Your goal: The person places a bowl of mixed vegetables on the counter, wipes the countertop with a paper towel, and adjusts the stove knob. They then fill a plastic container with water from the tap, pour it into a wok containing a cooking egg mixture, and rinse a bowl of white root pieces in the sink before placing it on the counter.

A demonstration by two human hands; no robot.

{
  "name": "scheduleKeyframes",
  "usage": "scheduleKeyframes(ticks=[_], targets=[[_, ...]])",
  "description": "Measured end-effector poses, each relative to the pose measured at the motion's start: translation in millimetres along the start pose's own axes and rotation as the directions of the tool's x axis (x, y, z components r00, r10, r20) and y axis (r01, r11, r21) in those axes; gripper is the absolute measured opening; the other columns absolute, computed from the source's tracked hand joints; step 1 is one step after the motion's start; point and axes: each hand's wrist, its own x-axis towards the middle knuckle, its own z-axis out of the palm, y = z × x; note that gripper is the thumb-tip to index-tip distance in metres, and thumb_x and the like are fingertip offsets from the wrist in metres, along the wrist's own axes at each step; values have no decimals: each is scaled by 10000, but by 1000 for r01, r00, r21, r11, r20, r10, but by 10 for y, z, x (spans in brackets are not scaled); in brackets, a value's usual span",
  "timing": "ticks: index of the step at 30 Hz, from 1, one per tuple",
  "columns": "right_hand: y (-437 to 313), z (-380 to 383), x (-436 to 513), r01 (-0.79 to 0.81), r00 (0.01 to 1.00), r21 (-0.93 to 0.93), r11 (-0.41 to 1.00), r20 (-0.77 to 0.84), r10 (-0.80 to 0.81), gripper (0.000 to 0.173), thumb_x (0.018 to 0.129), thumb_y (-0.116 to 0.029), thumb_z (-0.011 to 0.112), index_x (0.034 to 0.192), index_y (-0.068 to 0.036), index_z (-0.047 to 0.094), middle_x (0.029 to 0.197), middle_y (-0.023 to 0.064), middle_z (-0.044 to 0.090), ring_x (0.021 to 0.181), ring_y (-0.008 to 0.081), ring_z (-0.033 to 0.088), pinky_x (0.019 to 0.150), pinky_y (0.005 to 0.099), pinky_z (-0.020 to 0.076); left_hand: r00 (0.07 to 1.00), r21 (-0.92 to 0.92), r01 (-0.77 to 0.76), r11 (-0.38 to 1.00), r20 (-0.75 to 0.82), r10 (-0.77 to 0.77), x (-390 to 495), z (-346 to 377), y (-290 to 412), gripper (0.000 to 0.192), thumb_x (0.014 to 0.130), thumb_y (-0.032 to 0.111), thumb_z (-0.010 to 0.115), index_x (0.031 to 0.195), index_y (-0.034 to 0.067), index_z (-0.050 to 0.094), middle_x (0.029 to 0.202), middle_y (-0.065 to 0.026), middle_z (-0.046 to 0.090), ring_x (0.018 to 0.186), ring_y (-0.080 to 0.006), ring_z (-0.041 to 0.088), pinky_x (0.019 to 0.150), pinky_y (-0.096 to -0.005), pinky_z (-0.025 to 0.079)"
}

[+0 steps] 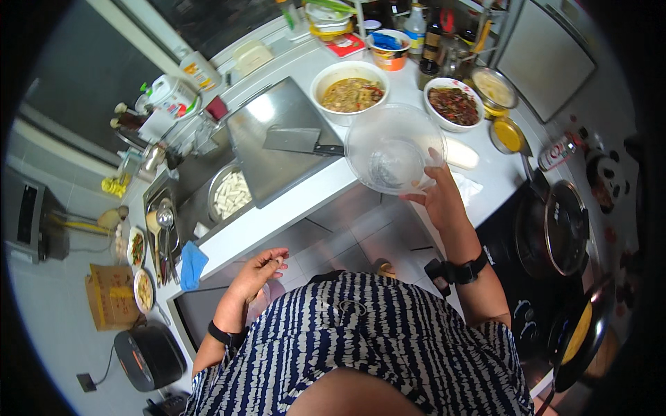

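A clear round plastic bowl [400, 151] is tilted above the counter's inner corner, its rim gripped by my right hand [439, 200]. Inside it I make out only a few marks or drops. My left hand [265, 268] hovers before my body with fingers loosely curled and the thumb against them; whether something small is between them I cannot tell. Left of the bowl, a cleaver [294, 139] lies on a metal cutting board [276, 171] that spans the sink edge. Pale cut strips fill a metal basin [212, 195] in the sink. A white radish-like piece [461, 153] lies beyond my right fingers.
Behind the plastic bowl stand a bowl of soupy food [317, 93] and a bowl of dark chopped food [452, 106]. To my right is a black cooktop [494, 270] with a lidded pan [559, 229]. A blue cloth [192, 265] hangs over the left counter edge.
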Motion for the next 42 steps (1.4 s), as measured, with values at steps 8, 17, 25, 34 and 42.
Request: scheduleKeyframes(ticks=[8,17,25,34,42], targets=[[583,817,1118,8,958,58,998,287,-25,301,886,27,401,1182,-15,439,1244,99,360,1090,296,487,826,442,565,990,-156,-3,988,-140,-19,-104,-591,-238,376,966,226,516,1291,38,506,1214,-79,565,1012,-153,576,837,-266,470],[1172,1931,2383,-167,978,221,961,163,132,384,814,-263,588,1144,-100,477,1230,121,359,1142,360,452,787,584,519,962,-296,-42,954,-270,-42,-119,-1493,-578,329,962,189,512,1253,37,534,1183,-56,577,959,-139,591,835,-258,480],[1414,2305,3088,-142,988,42,989,60,139,552,763,-288,601,1255,-127,408,1262,122,351,1172,340,387,703,478,557,949,-324,-55,944,-312,-52,9,-1956,-687,304,955,181,531,1229,52,558,1164,-61,599,934,-151,595,775,-286,506],[1417,2247,3523,-168,977,-59,984,121,174,699,787,-342,583,1383,-84,326,1375,140,334,1243,327,359,743,515,518,898,-341,-46,939,-425,-110,39,-1610,-417,297,957,166,527,1223,37,559,1158,-74,600,919,-163,597,758,-276,507],[1403,2167,3610,-244,952,-166,956,149,268,718,807,-360,570,1409,-81,298,1380,151,358,1200,324,415,759,489,511,921,-337,-52,940,-380,-85,348,-1370,-88,321,951,197,544,1230,37,550,1165,-68,596,921,-147,585,764,-269,492]])
